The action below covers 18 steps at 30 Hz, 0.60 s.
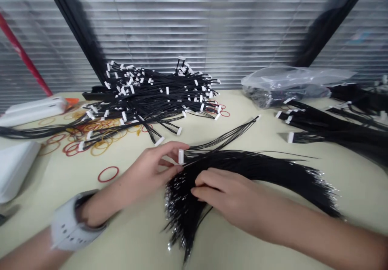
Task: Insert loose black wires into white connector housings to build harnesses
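My left hand [160, 163] pinches a white connector [181, 157] between thumb and fingers. Black wires run from this connector toward the right and back. A thick bundle of loose black wires [236, 161] curves across the table, with shiny metal terminals [178, 205] at its near left end and more at its right end. My right hand [224, 189] rests over the bundle near its left end, thumb and forefinger pressed together. Whatever wire may be between those fingertips is too small to make out.
A tall pile of black cables with white connectors [157, 88] stands at the back. Red and yellow rubber bands [108, 174] lie to the left, near white boxes [16, 169]. At the right are a clear plastic bag [281, 86] and more cable bundles [333, 128]. Window blinds stand behind.
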### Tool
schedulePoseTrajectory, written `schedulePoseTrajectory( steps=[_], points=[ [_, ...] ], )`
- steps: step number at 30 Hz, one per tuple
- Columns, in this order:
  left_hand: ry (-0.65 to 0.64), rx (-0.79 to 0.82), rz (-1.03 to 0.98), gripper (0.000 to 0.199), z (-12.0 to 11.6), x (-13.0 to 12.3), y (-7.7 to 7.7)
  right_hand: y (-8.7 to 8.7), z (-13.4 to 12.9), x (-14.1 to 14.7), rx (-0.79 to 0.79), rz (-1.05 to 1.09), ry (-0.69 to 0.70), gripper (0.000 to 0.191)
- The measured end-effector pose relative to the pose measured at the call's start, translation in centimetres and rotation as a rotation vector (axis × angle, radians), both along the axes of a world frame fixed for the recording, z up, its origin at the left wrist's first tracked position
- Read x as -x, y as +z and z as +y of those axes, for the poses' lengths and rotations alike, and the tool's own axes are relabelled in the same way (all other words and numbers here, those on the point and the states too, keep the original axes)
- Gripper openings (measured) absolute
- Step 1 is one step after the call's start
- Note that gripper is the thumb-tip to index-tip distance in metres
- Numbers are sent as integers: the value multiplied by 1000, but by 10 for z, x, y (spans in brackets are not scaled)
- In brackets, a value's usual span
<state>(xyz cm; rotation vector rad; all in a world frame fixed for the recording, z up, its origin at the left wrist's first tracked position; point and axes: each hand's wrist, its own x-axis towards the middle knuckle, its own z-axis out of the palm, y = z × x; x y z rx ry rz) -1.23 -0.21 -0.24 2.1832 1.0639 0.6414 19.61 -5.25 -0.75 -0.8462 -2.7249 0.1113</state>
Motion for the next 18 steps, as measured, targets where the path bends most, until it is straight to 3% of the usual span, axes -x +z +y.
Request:
schedulePoseTrajectory(
  steps=[4, 7, 14, 18],
  points=[
    [-34, -433, 237, 25, 4, 6, -1, -1, 1, 0, -121, -79, 16, 24],
    [23, -502, 221, 20, 5, 4, -1, 0, 5, -2, -85, -119, 11, 18],
    [75, 29, 97, 28, 1, -7, 1, -10, 7, -9, -118, -149, -69, 21],
    [39, 165, 73, 30, -2, -10, 2, -16, 13, -10, -90, -69, -71, 25]
  ],
)
